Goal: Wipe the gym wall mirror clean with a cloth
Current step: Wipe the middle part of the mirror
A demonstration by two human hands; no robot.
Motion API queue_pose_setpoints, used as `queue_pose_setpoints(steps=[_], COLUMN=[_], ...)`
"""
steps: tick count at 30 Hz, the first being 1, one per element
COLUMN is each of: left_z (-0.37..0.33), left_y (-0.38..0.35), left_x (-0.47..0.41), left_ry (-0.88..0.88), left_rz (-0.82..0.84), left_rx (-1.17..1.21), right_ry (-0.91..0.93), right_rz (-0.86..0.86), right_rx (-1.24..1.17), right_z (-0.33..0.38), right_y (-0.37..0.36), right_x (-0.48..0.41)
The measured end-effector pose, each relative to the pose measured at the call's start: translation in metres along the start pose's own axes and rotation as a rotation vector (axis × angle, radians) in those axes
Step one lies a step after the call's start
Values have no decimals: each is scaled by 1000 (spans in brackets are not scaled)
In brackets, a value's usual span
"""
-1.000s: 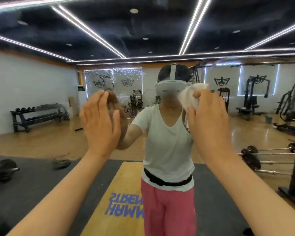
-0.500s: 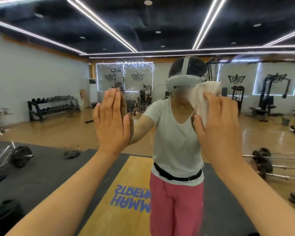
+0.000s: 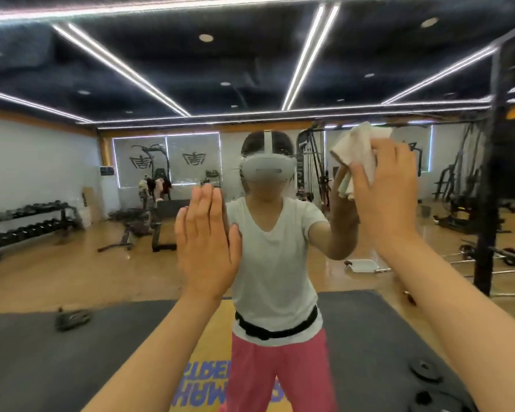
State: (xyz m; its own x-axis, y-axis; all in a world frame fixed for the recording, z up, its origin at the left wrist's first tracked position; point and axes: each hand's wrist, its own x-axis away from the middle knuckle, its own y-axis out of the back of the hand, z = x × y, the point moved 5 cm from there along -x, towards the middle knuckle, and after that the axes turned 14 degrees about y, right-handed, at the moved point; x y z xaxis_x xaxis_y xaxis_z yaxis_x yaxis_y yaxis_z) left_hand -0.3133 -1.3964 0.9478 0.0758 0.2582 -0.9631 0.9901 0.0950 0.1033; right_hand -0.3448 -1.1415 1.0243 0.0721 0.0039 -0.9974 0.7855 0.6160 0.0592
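While left hand [image 3: 206, 243] presses flat, fingers straight, on mirror [image 3: 72, 269], right hand [image 3: 388, 203] grips cloth [image 3: 359, 145] against it.

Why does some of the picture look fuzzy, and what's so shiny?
Head view: the edges smear, most at the glaring top light strip and the black rack post, which leans from the wide lens; the left hand and the cloth in the right hand look sharper.

The mirror [image 3: 72, 263] glass is open to the left of the left hand [image 3: 205, 242], which lies flat on it, and between that hand and the right hand [image 3: 384, 197] holding the cloth [image 3: 357, 150]. Further right, a dark upright [image 3: 488, 188] bounds the sweep, perhaps a rack post.
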Motion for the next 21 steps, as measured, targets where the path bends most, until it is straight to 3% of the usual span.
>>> queue_pose_setpoints(steps=[6,13,18,21], left_z=[41,150,181,189], left_y=[31,53,56,47], left_x=[-26,-78,-82,-75], left_ry=[-233,-130,-172,-242], left_rz=[60,14,1,12], left_rx=[131,132,98,74], right_ry=[-12,230,312,234], right_rz=[-63,36,102,71], right_rx=[-105,-90,-91,2], right_z=[105,259,251,221], right_y=[-44,-121,-117,-102], right_x=[-22,-7,-5,-6])
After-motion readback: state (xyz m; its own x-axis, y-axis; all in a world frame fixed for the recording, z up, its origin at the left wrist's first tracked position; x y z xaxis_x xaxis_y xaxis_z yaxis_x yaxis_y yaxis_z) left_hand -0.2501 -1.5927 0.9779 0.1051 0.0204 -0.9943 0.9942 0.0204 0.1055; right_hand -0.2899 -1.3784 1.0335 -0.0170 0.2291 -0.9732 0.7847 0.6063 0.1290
